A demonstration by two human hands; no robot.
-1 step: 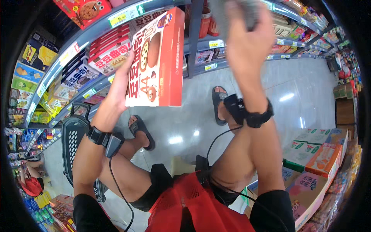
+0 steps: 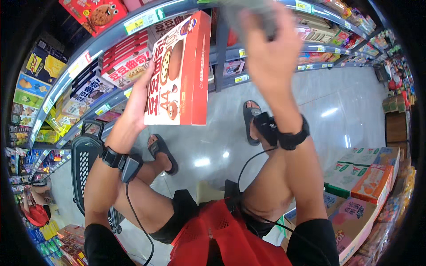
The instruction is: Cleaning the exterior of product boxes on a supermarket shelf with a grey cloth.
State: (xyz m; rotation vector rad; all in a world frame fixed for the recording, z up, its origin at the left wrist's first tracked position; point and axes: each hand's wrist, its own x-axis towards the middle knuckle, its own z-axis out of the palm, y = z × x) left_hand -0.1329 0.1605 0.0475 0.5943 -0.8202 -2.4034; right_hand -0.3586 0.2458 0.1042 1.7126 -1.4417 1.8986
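My left hand grips a red and white cookie box by its left edge, thumb on the front. The box is held upright and tilted in front of the shelves, its red side turned to the right. Beyond its upper right corner, my right hand is closed round a grey cloth. Both the cloth and the fingers are smeared by motion. The cloth is close to the top of the box; whether they touch, I cannot tell.
Similar cookie boxes fill the shelf at the left. A black plastic basket or cart stands by my left leg. Cartons are stacked at the right. My sandalled feet rest on the grey tiled floor.
My right hand has moved left with the cloth, closer to the top of the box. The box has dropped very slightly in my left hand's grip and turned a little.
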